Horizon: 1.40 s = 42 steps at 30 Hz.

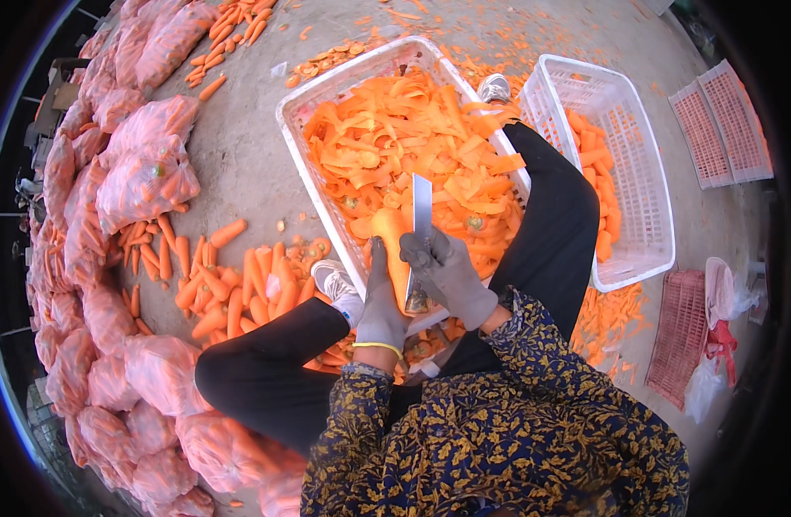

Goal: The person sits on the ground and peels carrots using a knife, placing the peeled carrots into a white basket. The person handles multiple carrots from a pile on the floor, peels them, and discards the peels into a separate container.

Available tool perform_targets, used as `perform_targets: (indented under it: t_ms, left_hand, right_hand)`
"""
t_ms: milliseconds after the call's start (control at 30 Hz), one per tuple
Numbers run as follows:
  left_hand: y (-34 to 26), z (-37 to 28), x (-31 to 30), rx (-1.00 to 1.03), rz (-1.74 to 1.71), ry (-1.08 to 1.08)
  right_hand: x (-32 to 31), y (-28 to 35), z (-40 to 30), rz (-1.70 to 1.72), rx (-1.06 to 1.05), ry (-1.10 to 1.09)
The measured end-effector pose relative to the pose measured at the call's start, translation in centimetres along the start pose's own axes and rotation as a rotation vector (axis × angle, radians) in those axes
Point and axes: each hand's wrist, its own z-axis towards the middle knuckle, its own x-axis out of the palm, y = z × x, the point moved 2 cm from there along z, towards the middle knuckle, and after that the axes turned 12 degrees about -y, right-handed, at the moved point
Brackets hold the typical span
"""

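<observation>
My left hand (381, 304), in a grey work glove with a yellow band at the wrist, holds a large carrot (390, 242) over the near side of a white plastic crate (318, 194). My right hand (452, 274), gloved too, grips a flat metal blade (422, 203) that stands up out of the fist beside the carrot. The tool's lower end lies close to the carrot's narrow end; its handle is mostly hidden. Orange carrot peelings (395, 136) heap up in the crate, with a few carrot tops among them.
Loose carrots (234, 291) lie left of my foot, near plastic bags of carrots (150, 181). A white basket (641, 194) at the right holds peeled carrot pieces (595, 161). Peelings litter the concrete floor. Farther right are a red basket (676, 336) and pale crates (721, 126).
</observation>
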Motion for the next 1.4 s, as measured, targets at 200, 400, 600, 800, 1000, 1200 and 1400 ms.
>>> perform_targets:
  t_ms: [200,400,600,800,1000,1200,1400]
  left_hand:
    - [2.6,-5.2,-1.2,-0.124,0.127,0.083]
    - [0.0,-1.3,-3.4,-0.071,-0.021,0.117]
    - [0.2,-1.7,0.0,-0.019,-0.086,-0.052]
    - [2.1,-4.4,-1.4,-0.131,0.040,0.157]
    - [1.0,-5.3,-2.4,0.034,0.101,0.149]
    - [-1.0,-4.0,-3.4,0.144,0.221,0.008]
    - [-3.2,-4.1,-2.2,0.477,0.754,-0.062]
  right_hand:
    - [-2.7,-1.3,15.3,-0.692,-0.140,-0.435]
    - [-0.4,2.0,9.5,-0.154,0.094,-0.303]
    - [1.1,0.9,-1.9,0.074,0.123,0.039]
    - [-1.9,-1.4,10.0,-0.404,-0.259,-0.361]
    - [-2.9,-0.4,11.2,-0.233,-0.031,-0.451]
    - [-1.2,3.1,3.8,-0.241,-0.029,-0.135]
    - [-2.1,5.8,1.4,-0.860,-0.498,0.161]
